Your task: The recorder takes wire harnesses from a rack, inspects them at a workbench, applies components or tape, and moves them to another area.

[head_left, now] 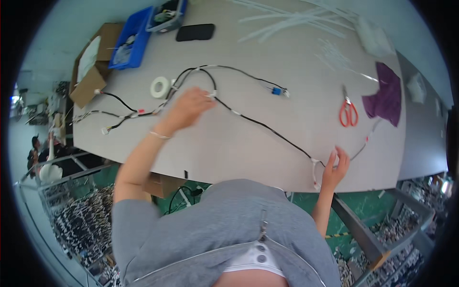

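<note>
1. The left hand (190, 106) is bent over the wire harness (264, 125), fingers curled and their tips gathered at a white-taped joint (213, 94). Blur hides whether they pinch it, so I cannot tell if it is clamped. The harness itself runs across the surface (229, 153), from near its left edge to the right hand.
2. At the far left, loose branches end in white connectors, one (98, 92) beside the cardboard box (88, 88). A pull rightward could drag these ends or cross them, because nothing visible holds them down.
3. The tape roll (166, 86) lies flat just beside the cable loop; a shifting loop might nudge it along (a small nuisance, probably).
4. In the middle, the branch with the blue connector (276, 91) lies slack. Turning the joint could swing it over the main run and tangle both.
5. The right hand (334, 170) is partly open, fingers raised and bent, close to the white branch (314, 168) and the wire there. Whether it touches or grips either, I cannot tell. If its hold is loose, tension from the left could slip that end away.
6. Farther right, a thin grey wire (367, 139) reaches toward the purple cloth (385, 95); tugging it could catch the fabric. The red-handled scissors (348, 101) lie near, apart from the wires.
</note>
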`<state>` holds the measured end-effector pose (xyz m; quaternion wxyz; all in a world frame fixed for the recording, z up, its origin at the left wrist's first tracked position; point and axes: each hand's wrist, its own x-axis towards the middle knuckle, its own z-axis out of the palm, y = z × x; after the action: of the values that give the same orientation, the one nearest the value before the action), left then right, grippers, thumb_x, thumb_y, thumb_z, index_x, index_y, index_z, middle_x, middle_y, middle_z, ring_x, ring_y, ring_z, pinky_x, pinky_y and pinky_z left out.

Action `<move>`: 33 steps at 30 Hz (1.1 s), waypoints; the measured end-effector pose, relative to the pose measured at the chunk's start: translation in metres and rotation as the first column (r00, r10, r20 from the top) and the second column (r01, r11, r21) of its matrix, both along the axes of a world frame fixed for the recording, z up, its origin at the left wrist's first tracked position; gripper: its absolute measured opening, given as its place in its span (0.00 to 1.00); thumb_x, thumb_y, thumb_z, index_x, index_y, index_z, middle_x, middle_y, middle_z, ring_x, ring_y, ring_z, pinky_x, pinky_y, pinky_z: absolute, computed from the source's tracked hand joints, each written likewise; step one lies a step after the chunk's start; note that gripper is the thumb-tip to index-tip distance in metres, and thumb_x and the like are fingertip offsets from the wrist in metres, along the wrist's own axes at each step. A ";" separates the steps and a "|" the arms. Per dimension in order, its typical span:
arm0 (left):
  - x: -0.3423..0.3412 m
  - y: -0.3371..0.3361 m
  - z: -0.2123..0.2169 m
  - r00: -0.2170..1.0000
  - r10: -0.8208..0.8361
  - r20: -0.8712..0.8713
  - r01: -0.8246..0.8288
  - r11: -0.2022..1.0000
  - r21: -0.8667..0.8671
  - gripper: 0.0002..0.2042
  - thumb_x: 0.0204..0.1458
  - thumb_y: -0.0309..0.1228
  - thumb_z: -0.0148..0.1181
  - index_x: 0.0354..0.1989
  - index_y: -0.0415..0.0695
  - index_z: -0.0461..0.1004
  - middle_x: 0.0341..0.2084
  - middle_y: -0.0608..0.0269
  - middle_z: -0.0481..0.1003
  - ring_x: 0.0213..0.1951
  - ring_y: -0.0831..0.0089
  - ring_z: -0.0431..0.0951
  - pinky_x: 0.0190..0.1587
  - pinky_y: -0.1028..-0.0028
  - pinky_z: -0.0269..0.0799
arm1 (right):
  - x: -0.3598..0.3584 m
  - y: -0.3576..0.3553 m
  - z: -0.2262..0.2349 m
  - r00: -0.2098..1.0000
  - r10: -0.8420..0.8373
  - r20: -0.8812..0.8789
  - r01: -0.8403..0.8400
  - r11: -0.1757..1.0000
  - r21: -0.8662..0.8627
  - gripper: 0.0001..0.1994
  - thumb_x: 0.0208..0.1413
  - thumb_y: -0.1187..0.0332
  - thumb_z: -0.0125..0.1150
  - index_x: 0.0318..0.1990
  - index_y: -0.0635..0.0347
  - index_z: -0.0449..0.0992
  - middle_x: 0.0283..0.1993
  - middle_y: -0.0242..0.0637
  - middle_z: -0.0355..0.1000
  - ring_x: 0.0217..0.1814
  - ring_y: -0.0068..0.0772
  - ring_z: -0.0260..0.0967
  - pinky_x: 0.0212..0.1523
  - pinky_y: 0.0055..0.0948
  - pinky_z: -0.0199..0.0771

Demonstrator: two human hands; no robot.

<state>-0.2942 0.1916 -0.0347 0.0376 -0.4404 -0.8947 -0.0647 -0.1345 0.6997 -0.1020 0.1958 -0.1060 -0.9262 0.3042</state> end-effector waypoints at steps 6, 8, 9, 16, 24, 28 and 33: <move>0.072 0.034 -0.073 0.776 0.494 0.392 -0.631 0.609 0.480 0.24 0.48 0.20 0.57 0.57 0.49 0.76 0.56 0.58 0.74 0.59 0.58 0.71 0.63 0.59 0.65 | 0.031 -0.026 -0.009 0.976 0.112 0.185 -0.147 0.971 0.191 0.20 0.60 0.67 0.60 0.61 0.54 0.75 0.71 0.45 0.61 0.73 0.52 0.56 0.68 0.47 0.60; 0.080 0.042 -0.078 0.753 0.535 0.384 -0.655 0.547 0.522 0.23 0.52 0.22 0.58 0.58 0.49 0.75 0.58 0.58 0.72 0.61 0.57 0.70 0.64 0.57 0.63 | 0.020 -0.019 -0.005 0.965 0.143 0.220 -0.179 0.972 0.152 0.20 0.59 0.67 0.61 0.60 0.53 0.75 0.70 0.44 0.62 0.73 0.53 0.56 0.69 0.48 0.59; 0.083 0.044 -0.077 0.763 0.520 0.384 -0.642 0.545 0.539 0.23 0.52 0.22 0.58 0.58 0.49 0.75 0.58 0.58 0.72 0.61 0.57 0.70 0.64 0.57 0.63 | 0.016 -0.016 -0.004 0.969 0.129 0.211 -0.166 0.971 0.170 0.20 0.59 0.67 0.61 0.60 0.53 0.75 0.70 0.44 0.62 0.73 0.53 0.56 0.69 0.48 0.59; 0.068 0.067 -0.060 0.877 0.479 0.046 -0.476 0.850 0.224 0.22 0.54 0.29 0.61 0.60 0.51 0.73 0.63 0.59 0.69 0.65 0.60 0.67 0.67 0.58 0.60 | -0.079 -0.030 0.017 0.948 0.302 0.103 -0.309 0.949 0.056 0.18 0.58 0.72 0.61 0.57 0.57 0.76 0.61 0.44 0.71 0.65 0.50 0.65 0.65 0.41 0.65; 0.066 0.093 -0.069 0.875 0.456 0.161 -0.484 0.825 0.293 0.23 0.54 0.29 0.62 0.61 0.49 0.72 0.63 0.58 0.68 0.63 0.57 0.69 0.66 0.57 0.62 | -0.382 -0.128 -0.028 0.990 0.106 0.096 0.063 0.279 -0.958 0.17 0.63 0.62 0.60 0.50 0.68 0.75 0.43 0.43 0.77 0.39 0.34 0.77 0.39 0.30 0.79; 0.068 0.114 -0.067 0.871 0.427 0.244 -0.489 0.804 0.338 0.23 0.53 0.29 0.62 0.60 0.48 0.73 0.62 0.57 0.69 0.62 0.55 0.69 0.64 0.57 0.65 | -0.469 -0.126 -0.032 0.977 0.049 0.209 0.200 0.152 -0.968 0.12 0.59 0.64 0.65 0.38 0.67 0.74 0.33 0.40 0.74 0.30 0.31 0.73 0.29 0.29 0.77; 0.066 0.126 -0.064 0.890 0.402 0.216 -0.455 0.819 0.351 0.23 0.52 0.29 0.63 0.59 0.48 0.74 0.61 0.57 0.70 0.61 0.56 0.70 0.64 0.57 0.65 | -0.459 -0.118 0.014 0.988 0.032 0.149 0.140 0.192 -0.971 0.12 0.57 0.66 0.67 0.33 0.66 0.74 0.27 0.37 0.72 0.24 0.28 0.70 0.25 0.26 0.74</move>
<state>-0.2286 0.3179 -0.0988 0.0792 -0.2058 -0.9398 -0.2610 -0.5940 0.5817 -0.0878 0.0312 -0.2590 -0.5287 0.8077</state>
